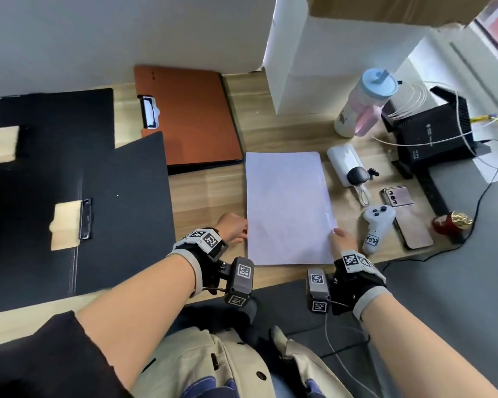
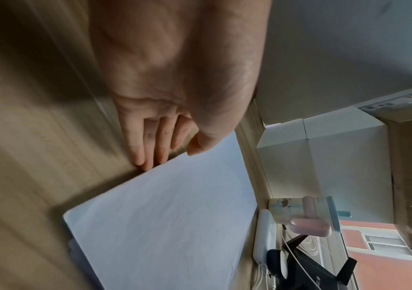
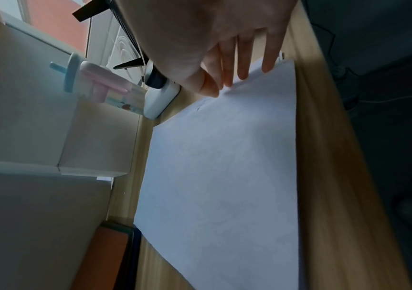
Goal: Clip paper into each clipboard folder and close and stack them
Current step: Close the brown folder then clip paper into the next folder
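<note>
A stack of white paper (image 1: pixel 288 208) lies flat on the wooden table, near its front edge. My left hand (image 1: pixel 236 231) touches the stack's left edge with straight fingers (image 2: pixel 147 155), thumb above the sheet (image 2: pixel 162 225). My right hand (image 1: pixel 341 238) rests its straight fingers (image 3: pixel 242 64) against the right edge of the paper (image 3: pixel 224 166). To the left lies a black clipboard folder (image 1: pixel 121 214), open, with a metal clip (image 1: pixel 85 219). A second black folder (image 1: pixel 49 124) lies behind it. A brown folder (image 1: pixel 193 119) with its clip (image 1: pixel 149 112) sits at the back.
Right of the paper lie a white power bank (image 1: pixel 344 165), a white controller (image 1: pixel 374 228), two phones (image 1: pixel 411 225) and a red object (image 1: pixel 452 222). A blue-lidded bottle (image 1: pixel 362 104), a black router (image 1: pixel 431 130) with cables and a white box (image 1: pixel 328 61) stand behind.
</note>
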`<state>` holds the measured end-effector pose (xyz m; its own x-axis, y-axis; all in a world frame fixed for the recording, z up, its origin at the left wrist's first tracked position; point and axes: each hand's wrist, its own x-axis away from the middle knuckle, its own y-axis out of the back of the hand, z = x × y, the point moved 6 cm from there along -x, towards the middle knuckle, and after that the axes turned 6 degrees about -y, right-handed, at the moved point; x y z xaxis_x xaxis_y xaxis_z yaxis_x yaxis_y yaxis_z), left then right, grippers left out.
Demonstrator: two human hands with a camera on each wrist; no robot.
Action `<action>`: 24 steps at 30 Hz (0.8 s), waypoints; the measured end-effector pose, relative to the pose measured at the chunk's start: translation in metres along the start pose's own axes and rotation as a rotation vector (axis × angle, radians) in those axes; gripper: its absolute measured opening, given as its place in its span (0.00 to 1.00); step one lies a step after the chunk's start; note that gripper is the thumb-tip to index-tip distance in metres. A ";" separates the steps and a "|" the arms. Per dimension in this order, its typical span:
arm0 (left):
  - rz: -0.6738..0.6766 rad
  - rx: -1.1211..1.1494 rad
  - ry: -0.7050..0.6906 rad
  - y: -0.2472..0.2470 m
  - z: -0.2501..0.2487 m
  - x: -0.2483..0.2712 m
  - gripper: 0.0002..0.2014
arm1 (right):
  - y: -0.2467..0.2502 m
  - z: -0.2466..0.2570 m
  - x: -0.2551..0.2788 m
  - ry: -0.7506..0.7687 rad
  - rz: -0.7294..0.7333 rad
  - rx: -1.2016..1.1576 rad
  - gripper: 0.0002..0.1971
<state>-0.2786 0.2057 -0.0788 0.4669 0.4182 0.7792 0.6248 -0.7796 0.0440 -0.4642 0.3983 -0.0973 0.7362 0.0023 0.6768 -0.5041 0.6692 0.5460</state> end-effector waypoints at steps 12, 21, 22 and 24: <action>-0.075 -0.169 -0.055 -0.001 0.000 -0.005 0.14 | -0.014 -0.007 -0.012 0.123 0.011 0.158 0.10; -0.136 -0.156 -0.072 0.002 0.002 -0.006 0.17 | 0.000 -0.003 -0.014 0.125 -0.118 0.183 0.18; -0.131 -0.150 -0.070 0.002 0.003 -0.006 0.16 | 0.000 -0.003 -0.013 0.124 -0.121 0.187 0.18; -0.115 -0.141 -0.068 0.000 0.004 -0.005 0.09 | 0.000 -0.002 -0.011 0.124 -0.122 0.201 0.18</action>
<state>-0.2785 0.2055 -0.0853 0.4413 0.5353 0.7202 0.5853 -0.7801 0.2212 -0.4713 0.4001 -0.1055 0.8406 0.0304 0.5407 -0.4786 0.5090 0.7154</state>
